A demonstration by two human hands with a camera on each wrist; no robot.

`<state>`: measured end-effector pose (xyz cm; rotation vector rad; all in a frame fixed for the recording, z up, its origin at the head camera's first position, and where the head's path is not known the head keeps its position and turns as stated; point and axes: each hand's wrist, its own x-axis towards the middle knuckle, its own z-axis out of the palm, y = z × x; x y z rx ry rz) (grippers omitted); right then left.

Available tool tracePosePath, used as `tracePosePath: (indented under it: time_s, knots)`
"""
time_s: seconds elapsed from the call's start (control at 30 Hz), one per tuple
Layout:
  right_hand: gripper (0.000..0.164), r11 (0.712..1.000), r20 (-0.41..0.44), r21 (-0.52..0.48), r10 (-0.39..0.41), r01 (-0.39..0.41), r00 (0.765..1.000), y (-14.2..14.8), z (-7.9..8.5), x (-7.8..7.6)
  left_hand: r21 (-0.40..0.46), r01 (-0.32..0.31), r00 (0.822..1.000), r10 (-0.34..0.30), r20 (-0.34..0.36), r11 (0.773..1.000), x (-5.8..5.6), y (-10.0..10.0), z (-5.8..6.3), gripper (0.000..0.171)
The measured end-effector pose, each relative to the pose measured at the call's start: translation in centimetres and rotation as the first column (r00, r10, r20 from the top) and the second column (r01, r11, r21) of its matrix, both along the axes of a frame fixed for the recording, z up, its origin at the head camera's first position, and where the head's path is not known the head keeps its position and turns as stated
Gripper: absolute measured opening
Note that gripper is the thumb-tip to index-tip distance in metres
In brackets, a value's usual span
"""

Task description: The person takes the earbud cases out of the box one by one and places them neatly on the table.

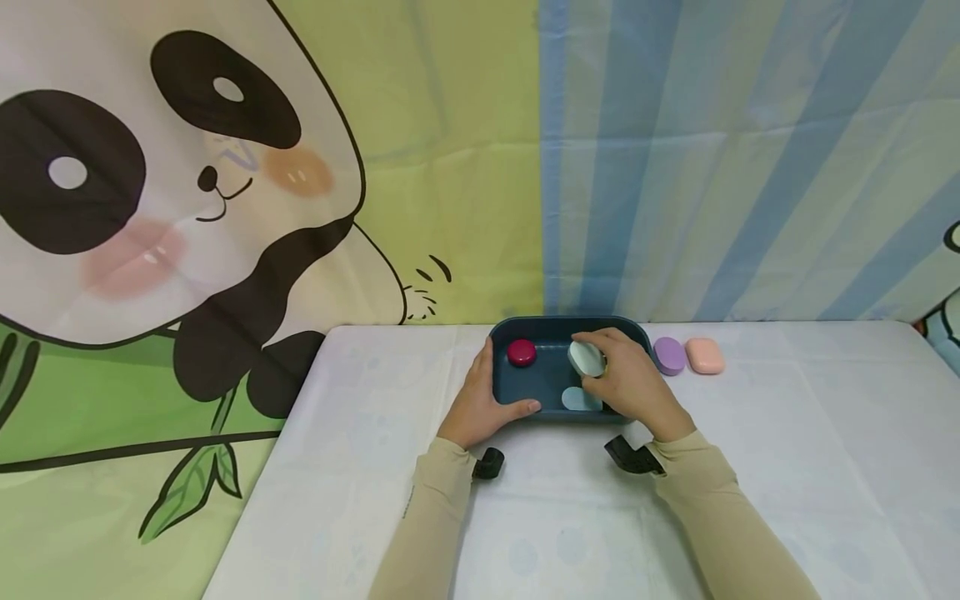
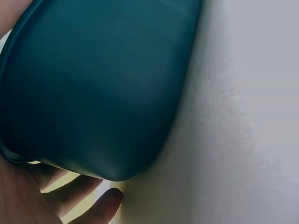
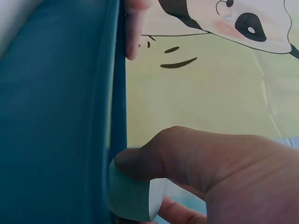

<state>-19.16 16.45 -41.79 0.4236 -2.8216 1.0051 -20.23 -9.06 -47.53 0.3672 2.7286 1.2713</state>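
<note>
Panda cloth [image 1: 285, 200]: hangs beyond the desk's [image 1: 360, 392] far edge.
Left hand [image 1: 480, 404]: rests spread at the tray [image 1: 542, 385], with fingers against the left edge and thumb laid along the front edge, near the front left corner.
Red disc [image 1: 522, 352]: lies on the tray floor near the far left corner, apart from the other pieces.
Tray: stands upright near the middle of the desk's far edge.
Blue piece [image 1: 579, 399]: lies in the tray by the front edge, right of the middle.
Pale disc [image 1: 586, 359]: sits tilted over the tray's right half; touching the floor or clear of it, cannot tell.
Right hand [image 1: 636, 383]: pinches the pale disc between thumb and fingers, reaching across the tray's front right corner.
Purple disc [image 1: 670, 356]: lies on the desk just beside the tray's right edge.
Pink block [image 1: 705, 356]: lies just right of the purple disc, near the desk's far edge.
</note>
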Motion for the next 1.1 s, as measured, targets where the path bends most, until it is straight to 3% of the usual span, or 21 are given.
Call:
tracePosePath:
  time_s: [0.7,1.1]
  knots:
    - [0.062,0.998,0.029,0.017,-0.063,0.062,0.998,4.9,0.6,1.4,-0.021,-0.001,1.0,0.001,0.005,1.0,0.0,-0.1,-0.3,0.128]
    - [0.059,0.989,-0.038,0.023,-0.145,0.146,0.989,7.6,1.0,1.6,-0.016,-0.005,1.0,0.005,0.008,1.0,0.0,-0.2,-0.2,0.129]
